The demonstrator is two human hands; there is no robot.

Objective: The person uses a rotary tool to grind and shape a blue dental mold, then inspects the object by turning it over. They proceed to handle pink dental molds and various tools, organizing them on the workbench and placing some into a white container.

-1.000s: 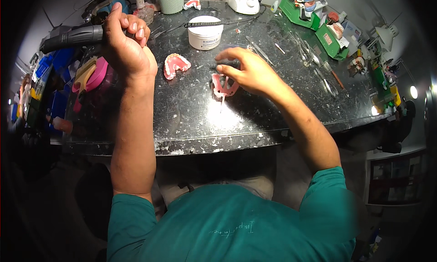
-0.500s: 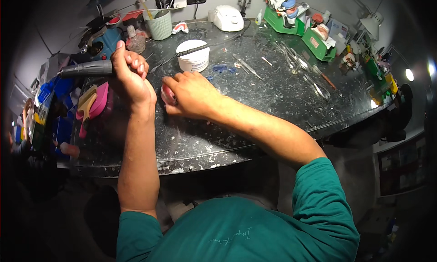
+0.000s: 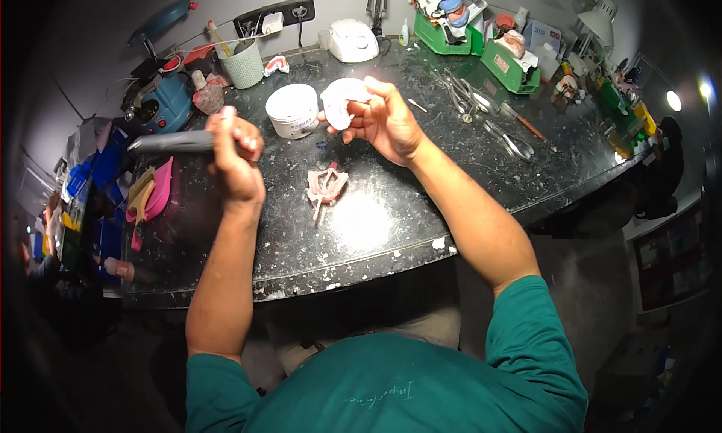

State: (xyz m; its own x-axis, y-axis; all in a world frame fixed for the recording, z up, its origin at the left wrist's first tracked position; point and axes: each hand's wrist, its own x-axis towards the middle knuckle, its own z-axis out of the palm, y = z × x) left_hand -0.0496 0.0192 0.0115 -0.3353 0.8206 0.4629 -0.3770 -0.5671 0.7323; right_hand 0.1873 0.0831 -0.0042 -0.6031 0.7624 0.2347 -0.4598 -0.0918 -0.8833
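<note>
A dark grey, pen-like rotary handpiece [image 3: 171,142] lies in the closed fingers of my left hand [image 3: 238,154], raised over the left part of the bench with one end pointing left. My right hand [image 3: 387,124] pinches a pale, horseshoe-shaped dental piece [image 3: 344,102] between thumb and fingers. It is held up just right of a white round tub [image 3: 293,112]. Below my right hand, a pinkish arch-shaped dental piece with thin bars [image 3: 327,185] rests on the bench. Small blue bits [image 3: 322,145] lie beside the tub.
The dark, speckled bench [image 3: 421,207] curves around me. Several metal hand tools [image 3: 481,106] lie at the right, before green bins [image 3: 511,66] holding casts. At the left are a pink dustpan and brush [image 3: 154,188], a blue machine [image 3: 162,102] and a tool cup [image 3: 242,64].
My right hand has lifted off the bench, turned, and now shows the pale horseshoe piece. The pinkish arch with bars has come into sight on the bench. The left hand still holds the handpiece.
</note>
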